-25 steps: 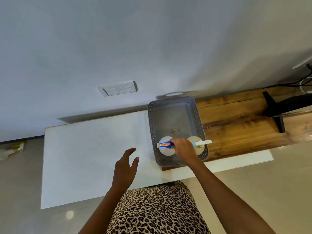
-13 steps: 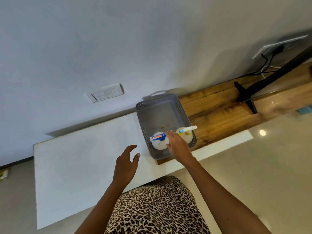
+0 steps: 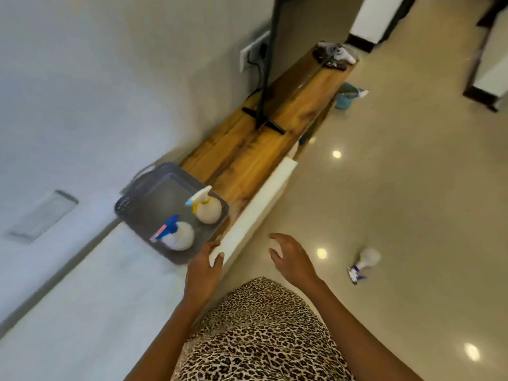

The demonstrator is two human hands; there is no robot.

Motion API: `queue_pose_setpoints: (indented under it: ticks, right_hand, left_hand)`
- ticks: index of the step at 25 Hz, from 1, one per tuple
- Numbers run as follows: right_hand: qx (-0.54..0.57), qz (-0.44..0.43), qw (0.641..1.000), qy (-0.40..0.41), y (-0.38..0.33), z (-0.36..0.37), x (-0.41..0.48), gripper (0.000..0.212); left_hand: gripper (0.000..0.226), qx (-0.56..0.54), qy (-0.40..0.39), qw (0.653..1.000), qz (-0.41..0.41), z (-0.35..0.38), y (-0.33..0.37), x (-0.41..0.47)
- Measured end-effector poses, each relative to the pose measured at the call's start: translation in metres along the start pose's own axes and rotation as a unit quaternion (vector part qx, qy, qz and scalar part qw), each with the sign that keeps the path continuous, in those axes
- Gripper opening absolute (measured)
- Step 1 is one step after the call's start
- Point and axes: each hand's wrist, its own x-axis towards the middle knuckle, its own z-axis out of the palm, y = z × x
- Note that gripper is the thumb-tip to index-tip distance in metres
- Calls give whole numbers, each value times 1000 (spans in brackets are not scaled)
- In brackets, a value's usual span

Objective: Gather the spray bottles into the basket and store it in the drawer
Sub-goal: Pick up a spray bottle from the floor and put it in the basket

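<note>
A grey perforated basket (image 3: pixel 129 204) rests on the cabinet top, partly on the white section and partly on the wood. Inside it stand two round white spray bottles, one with a blue head (image 3: pixel 176 235) and one with a yellow and white head (image 3: pixel 209 211). A third spray bottle (image 3: pixel 364 261) with a purple head lies on the floor at the right. My left hand (image 3: pixel 204 266) hovers open at the cabinet's front edge, just below the basket. My right hand (image 3: pixel 291 257) is open in the air over the floor, empty.
The long low cabinet has a white top (image 3: pixel 82 298) and a wooden top (image 3: pixel 247 144) along the wall. A black stand (image 3: pixel 265 78) sits on the wood. A teal bucket (image 3: pixel 345 97) stands on the glossy floor beyond, with dark furniture at the top right.
My right hand has let go of the bottle in the basket and pulled back over the floor. The view has swung right, revealing the bottle on the floor. My left hand moved toward the basket's near edge.
</note>
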Motion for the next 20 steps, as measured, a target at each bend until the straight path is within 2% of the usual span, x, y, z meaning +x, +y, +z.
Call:
queue_pose_setpoints:
  ticks: [4, 8, 12, 15, 20]
  right_hand:
    - [53, 112, 991, 43, 83, -52, -29, 39]
    - [77, 199, 976, 50, 194, -103, -54, 37]
    - [70, 256, 964, 3, 293, -138, -69, 36]
    - [43, 269, 960, -64, 352, -155, -70, 34]
    - [-5, 293, 947, -133, 439, -145, -36, 33]
  left_hand:
    - [29, 53, -84, 992, 83, 77, 58, 18]
    - [29, 99, -153, 977, 112, 189, 121, 32]
    - [28, 131, -202, 965, 103, 298, 163, 40]
    - [29, 165, -237, 953, 94, 364, 180, 45]
    - [30, 214, -268, 936, 77, 450, 174, 76]
